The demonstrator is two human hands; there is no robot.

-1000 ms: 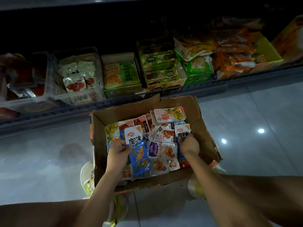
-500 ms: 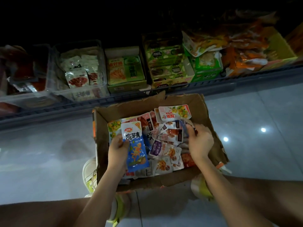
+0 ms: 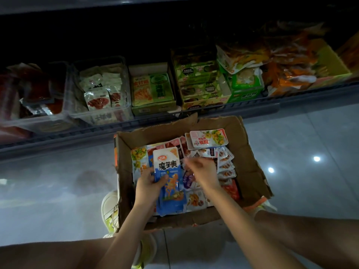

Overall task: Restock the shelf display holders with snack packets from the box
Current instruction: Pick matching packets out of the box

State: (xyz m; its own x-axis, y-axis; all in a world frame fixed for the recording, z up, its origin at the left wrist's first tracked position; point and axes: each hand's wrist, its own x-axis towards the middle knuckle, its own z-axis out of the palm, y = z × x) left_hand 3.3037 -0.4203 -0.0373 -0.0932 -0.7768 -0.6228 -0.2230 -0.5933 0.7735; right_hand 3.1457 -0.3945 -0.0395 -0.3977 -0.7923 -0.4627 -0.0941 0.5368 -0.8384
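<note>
The floor [image 3: 58, 191] is made of pale grey glossy tiles, and small bright lights reflect in it at the right of the frame. The room is dim. Across the upper part of the frame runs a low dark shelf [image 3: 252, 109] with a row of display holders. At the upper left stands a clear plastic holder [image 3: 124, 105] with white and red packets. Beside it, toward the centre, is a green cardboard holder [image 3: 153, 110] with green packets. Further right are a yellow-green printed box [image 3: 204, 103] and then heaps of orange packets [image 3: 291, 74] at the upper right.

In the centre of the frame, on the floor in front of the shelf, sits a torn brown cardboard box [image 3: 250, 167], full of mixed small snack packets [image 3: 226, 166]. A white and pink packet [image 3: 208, 138] lies on top near the far wall of the box.

The left hand [image 3: 149, 186] is closed around a tall blue and white packet with black characters [image 3: 169, 183] and holds it upright over the left part of the box, thumb on the front. The right hand [image 3: 202, 171] is over the middle of the box, just beside this packet, with fingers half bent. It is blurred, so I cannot tell if it grips anything. Below the box, light-coloured shoes [image 3: 108, 210] are partly visible.
</note>
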